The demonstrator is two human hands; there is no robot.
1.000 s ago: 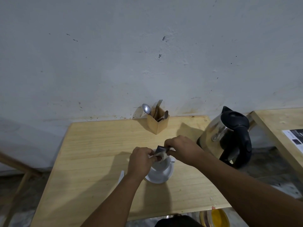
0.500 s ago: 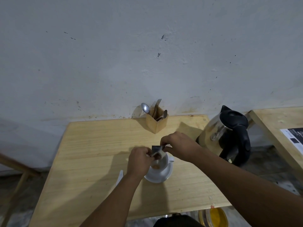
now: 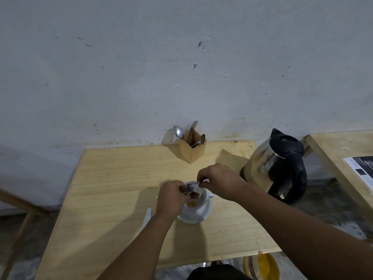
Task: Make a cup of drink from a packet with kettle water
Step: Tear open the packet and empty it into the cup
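Note:
A white cup (image 3: 198, 201) stands on a white saucer (image 3: 196, 216) in the middle of the wooden table (image 3: 113, 178). A small heap of orange powder (image 3: 191, 204) lies in the cup's bottom. Right over the cup, both hands pinch a small dark packet (image 3: 192, 187), tipped mouth-down. My left hand (image 3: 171, 199) grips its left end, my right hand (image 3: 220, 180) its right end. A steel kettle (image 3: 276, 164) with black lid and handle stands to the right, at the table's edge.
A wooden holder (image 3: 192, 147) with spoons and forks stands at the back by the wall. A white strip (image 3: 147, 217) lies left of the saucer. A second table (image 3: 343, 156) with a printed sheet (image 3: 361, 168) is at the right. A yellow container (image 3: 262, 266) sits below.
The packet has been tipped over the cup and orange powder now lies inside it. Both hands stayed above the cup, shifting only slightly.

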